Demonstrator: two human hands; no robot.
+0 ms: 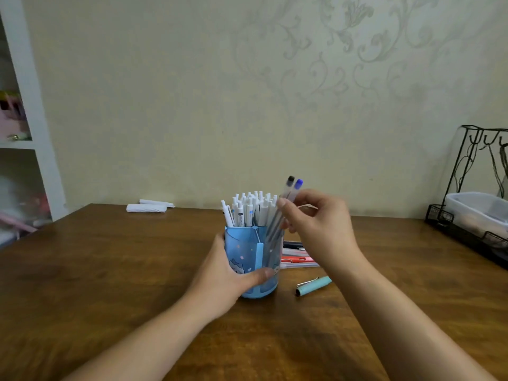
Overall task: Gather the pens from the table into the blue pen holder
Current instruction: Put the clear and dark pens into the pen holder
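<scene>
Right hand (316, 215) pinching two clear pens (277, 218), tips inside the blue pen holder (247, 251); left hand (225, 273) clasping holder at 9 o'clock; light, slick, rigid barrels, probably best held mid-shaft; teal pen (313, 285) lying at 4 o'clock.

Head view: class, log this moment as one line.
left hand: grips blue pen holder | right hand: lowers two pens into holder | teal pen: on table
</scene>
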